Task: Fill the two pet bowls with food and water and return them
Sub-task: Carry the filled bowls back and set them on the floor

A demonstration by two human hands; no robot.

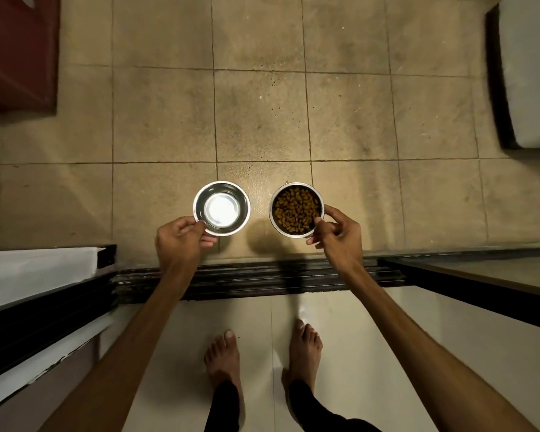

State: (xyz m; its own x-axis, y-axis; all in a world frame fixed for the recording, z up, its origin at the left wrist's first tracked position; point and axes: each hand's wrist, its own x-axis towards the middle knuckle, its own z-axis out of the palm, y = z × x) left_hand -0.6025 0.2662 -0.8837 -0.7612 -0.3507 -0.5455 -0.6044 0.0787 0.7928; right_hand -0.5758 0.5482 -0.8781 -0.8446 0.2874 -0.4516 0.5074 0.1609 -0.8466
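- hands are carrying both bowls over the tan tiled floor (169, 120), just past the door track (247, 280).
- left hand (181, 241) is pinching the rim of the water bowl (221, 208); right hand (337, 233) is pinching the rim of the food bowl (296, 209) (kibble nearly to the brim).
- lowering them level and slowly is looking wise, since rim pinches could be letting water tip or slop.
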